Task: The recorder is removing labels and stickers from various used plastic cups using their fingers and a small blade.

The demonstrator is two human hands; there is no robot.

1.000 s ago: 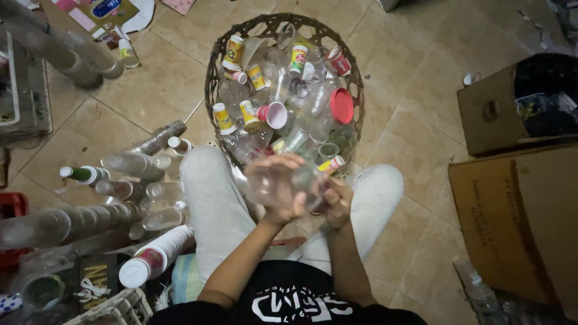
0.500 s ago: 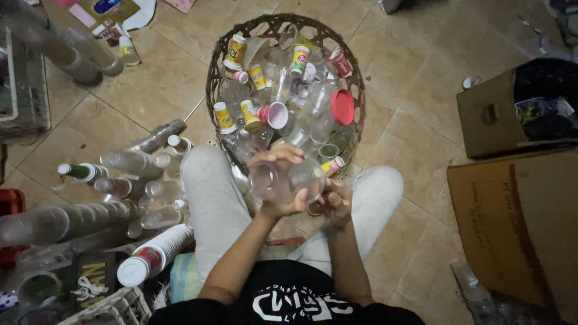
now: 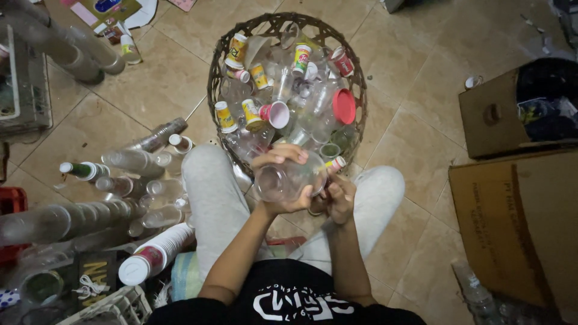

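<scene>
Person sits on the tiled floor (image 3: 415, 108), legs either side of a round woven wicker basket (image 3: 214, 90) full of mixed clear and printed plastic cups (image 3: 283, 90).

Left hand (image 3: 283, 180): fingers wrapped over the top and side of a clear thin-walled plastic cup (image 3: 289, 180), clamped on it, thumb underneath. Cup lies roughly on its side, held above the lap, just on the near side of the basket rim.

Right hand (image 3: 338, 197): fingers curled together just beside the cup's right end, apparently pinching at its rim or a seal there. Exact contact is too small to tell.

Handling judgement:
- very light, looks empty
- thin wall, so it will flex and crease under a hard squeeze
- smooth, likely slippery if wet
- not brittle; damage mode is crushing, not shattering
- stiffest zones should be the rolled rim and the base; best hold is fingers spread round the body near the rim, light pressure, or pinching the rim itself

Off the left fingers, well apart: stacked clear cup columns (image 3: 66, 216) lying on the floor, plus a white-and-red paper cup stack (image 3: 153, 253). Off the right fingers: brown cardboard boxes (image 3: 518, 222).
</scene>
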